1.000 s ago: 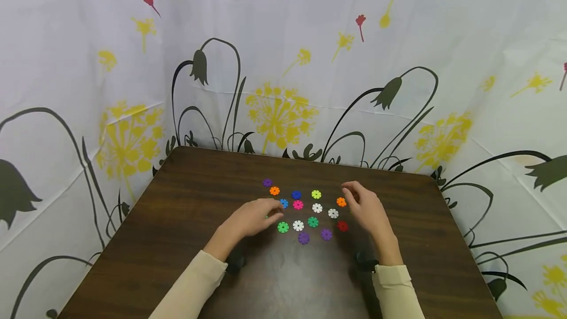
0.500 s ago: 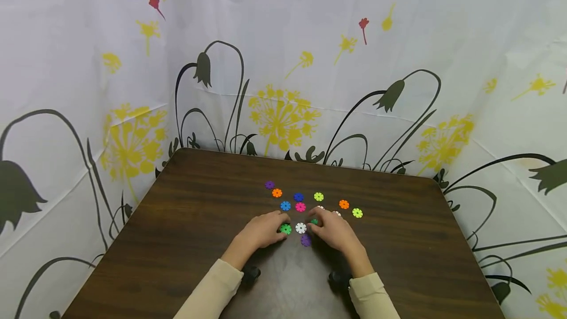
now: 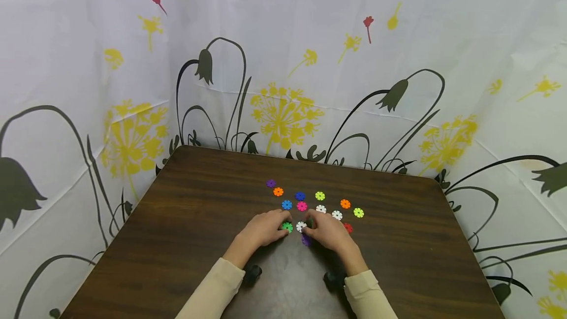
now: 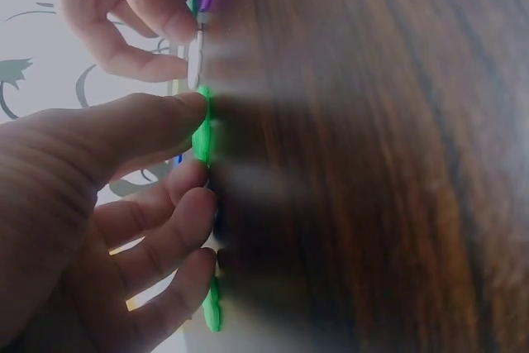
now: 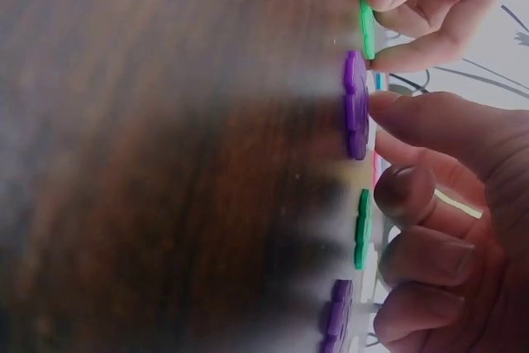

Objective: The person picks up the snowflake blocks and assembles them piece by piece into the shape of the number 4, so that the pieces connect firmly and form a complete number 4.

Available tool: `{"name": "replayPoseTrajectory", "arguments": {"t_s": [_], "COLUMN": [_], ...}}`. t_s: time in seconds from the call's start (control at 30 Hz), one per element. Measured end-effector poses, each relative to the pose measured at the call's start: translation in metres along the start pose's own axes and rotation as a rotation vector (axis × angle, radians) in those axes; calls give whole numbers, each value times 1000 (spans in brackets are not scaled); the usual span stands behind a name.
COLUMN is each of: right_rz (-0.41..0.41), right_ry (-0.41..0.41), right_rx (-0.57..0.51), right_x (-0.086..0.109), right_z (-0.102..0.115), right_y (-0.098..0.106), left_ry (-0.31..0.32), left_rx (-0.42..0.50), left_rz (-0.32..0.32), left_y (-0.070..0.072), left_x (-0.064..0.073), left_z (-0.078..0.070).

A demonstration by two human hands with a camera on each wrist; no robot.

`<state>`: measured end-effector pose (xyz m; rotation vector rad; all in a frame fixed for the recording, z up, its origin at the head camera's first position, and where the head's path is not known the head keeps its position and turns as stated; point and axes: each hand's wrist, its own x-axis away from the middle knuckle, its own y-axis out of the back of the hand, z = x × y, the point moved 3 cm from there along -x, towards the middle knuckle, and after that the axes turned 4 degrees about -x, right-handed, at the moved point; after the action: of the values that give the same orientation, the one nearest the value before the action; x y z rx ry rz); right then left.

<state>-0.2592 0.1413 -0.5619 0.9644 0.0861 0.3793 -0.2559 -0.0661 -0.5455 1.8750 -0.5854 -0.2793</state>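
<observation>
My left hand rests at a bright green notched disc, pinching its edges between thumb and index finger; the left wrist view shows this green disc between them. Just to the right, my right hand holds a white notched disc between thumb and forefinger, the disc lying flat on the table. Nearer to me lies a purple disc, partly covered by the right thumb. Under the right hand sits a darker green disc, mostly hidden from the head view, with another purple disc beyond.
Behind the hands, several loose discs lie on the brown wooden table: light blue, pink, dark blue, orange, yellow and red among them. A flower-printed curtain hangs behind.
My right hand has come leftward from beside the right-hand orange disc to the white disc. My left hand has moved from near the light blue disc to the green one.
</observation>
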Motion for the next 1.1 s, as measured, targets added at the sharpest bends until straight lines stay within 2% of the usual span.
{"name": "replayPoseTrajectory", "arguments": {"t_s": [0.17, 0.5, 0.63, 0.9, 1.1], "right_rz": [23, 112, 118, 106, 107], "right_ry": [0, 33, 36, 50, 36], "right_rx": [-82, -241, -231, -209, -212], "right_x": [-3, -13, -14, -14, -17], "right_z": [-2, -6, -7, -3, -2], "right_y": [-2, -4, -4, -2, -1], "left_ry": [22, 21, 7, -60, -45], "left_rx": [25, 58, 68, -2, 46], "left_rz": [23, 47, 45, -14, -15], "left_y": [0, 1, 0, 1, 4], "left_x": [-3, -5, -4, -5, -5], "left_z": [3, 4, 4, 5, 5]}}
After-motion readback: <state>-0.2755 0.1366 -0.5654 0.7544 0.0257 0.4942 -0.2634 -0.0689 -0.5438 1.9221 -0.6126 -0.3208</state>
